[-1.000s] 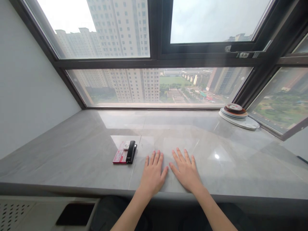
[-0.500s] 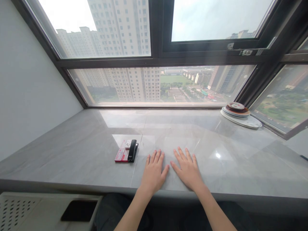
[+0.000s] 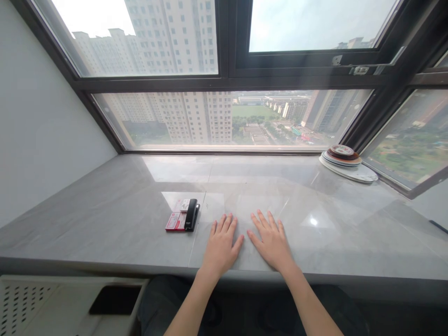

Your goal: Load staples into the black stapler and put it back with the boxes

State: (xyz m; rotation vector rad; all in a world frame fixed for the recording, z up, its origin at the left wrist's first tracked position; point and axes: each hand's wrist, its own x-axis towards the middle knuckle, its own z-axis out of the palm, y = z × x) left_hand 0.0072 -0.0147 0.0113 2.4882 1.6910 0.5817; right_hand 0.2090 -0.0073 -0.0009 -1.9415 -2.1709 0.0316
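My left hand (image 3: pixel 221 247) lies flat on the grey stone-look sill (image 3: pixel 105 210), fingers spread and holding nothing. To its right, my right hand (image 3: pixel 271 241) rests palm down in the same way, thumb toward the left one with a small gap between them. Left of my left hand, a black stapler (image 3: pixel 191 215) stands lengthwise against a red and white flat box (image 3: pixel 175 221). A smaller white and red box (image 3: pixel 185 206) sits on the flat box near the stapler. Neither hand touches these things.
A stack of plates or round mats (image 3: pixel 345 158) stands in the far right corner by the window frame (image 3: pixel 224 84). A dark thin object (image 3: pixel 438 227) lies at the right edge. Below the sill on the left is a whitish perforated plastic piece (image 3: pixel 66 303).
The whole view has shifted slightly, with the sill and things a little higher in the picture. My hands stay flat in the same place.
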